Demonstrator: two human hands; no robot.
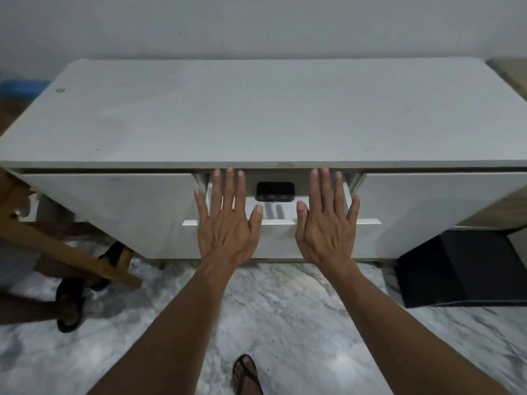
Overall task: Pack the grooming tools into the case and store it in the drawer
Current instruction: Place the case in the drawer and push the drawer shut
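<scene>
A black case (275,191) lies closed inside the middle drawer (281,238) of a white cabinet (256,115). The drawer is pulled partly out. My left hand (228,218) and my right hand (328,220) hover flat over the drawer's front edge, palms down, fingers spread, one on each side of the case. Neither hand holds anything. No loose grooming tools are in sight.
A wooden frame (65,249) and another person's foot in a black sandal (70,305) are at the left. A black box (462,269) stands on the marble floor at the right. My own sandalled foot (246,376) is at the bottom.
</scene>
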